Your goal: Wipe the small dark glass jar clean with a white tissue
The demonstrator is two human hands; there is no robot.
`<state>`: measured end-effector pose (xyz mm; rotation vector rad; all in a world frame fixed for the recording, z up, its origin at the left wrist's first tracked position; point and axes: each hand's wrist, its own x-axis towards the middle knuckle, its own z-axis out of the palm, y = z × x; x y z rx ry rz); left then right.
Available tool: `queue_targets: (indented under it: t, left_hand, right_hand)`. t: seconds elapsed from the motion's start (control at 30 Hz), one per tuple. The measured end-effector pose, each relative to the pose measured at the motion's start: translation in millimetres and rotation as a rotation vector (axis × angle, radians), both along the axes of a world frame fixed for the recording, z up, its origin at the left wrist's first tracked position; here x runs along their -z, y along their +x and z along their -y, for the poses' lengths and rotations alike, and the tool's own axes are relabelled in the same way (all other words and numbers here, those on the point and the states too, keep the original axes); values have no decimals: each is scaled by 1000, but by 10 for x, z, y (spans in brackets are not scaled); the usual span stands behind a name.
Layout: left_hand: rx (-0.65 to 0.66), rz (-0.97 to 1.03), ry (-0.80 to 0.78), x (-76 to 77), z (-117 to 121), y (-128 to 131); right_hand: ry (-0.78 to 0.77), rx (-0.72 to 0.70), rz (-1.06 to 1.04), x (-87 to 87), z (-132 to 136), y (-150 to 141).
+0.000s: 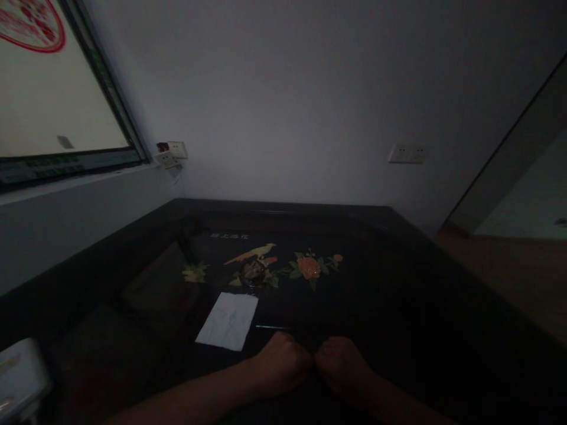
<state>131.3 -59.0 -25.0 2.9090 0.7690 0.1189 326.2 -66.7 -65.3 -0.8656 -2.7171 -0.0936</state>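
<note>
Both my hands are closed into fists, side by side at the near part of a dark glossy table [372, 348]. My left hand [286, 363] almost meets my right hand [341, 366] at the knuckles. What they hold, if anything, is hidden in the dim light. A white paper sheet [228, 321] with a faint mark lies flat just left of my left hand. Beyond that hand runs a thin pale line [272, 326], either a slim object or a reflection. A round glass dish [252, 273] stands past the paper.
Bird and flower decorations [308, 267] and a line of characters mark the tabletop. A white object [22, 378] is partly visible at the lower left. Behind the table rises a wall with sockets [406, 154]; a window [62, 88] is on the left.
</note>
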Motion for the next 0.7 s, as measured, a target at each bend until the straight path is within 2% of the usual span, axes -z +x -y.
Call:
queue_targets:
  t: [0.17, 0.37, 0.6, 0.7]
  left_hand:
    - [-9, -12, 5, -27, 6, -1]
    - [-14, 8, -2, 7, -1, 6]
    - [-4, -31, -46, -33, -34, -12]
    - [18, -32, -44, -11, -59, -28]
  right_hand:
    - [-22, -4, 4, 0, 2, -5]
    - [-53, 45, 60, 14, -9, -10]
    - [-174, 60, 211, -278, -94, -84]
    - [-196, 42, 215, -331, -174, -150]
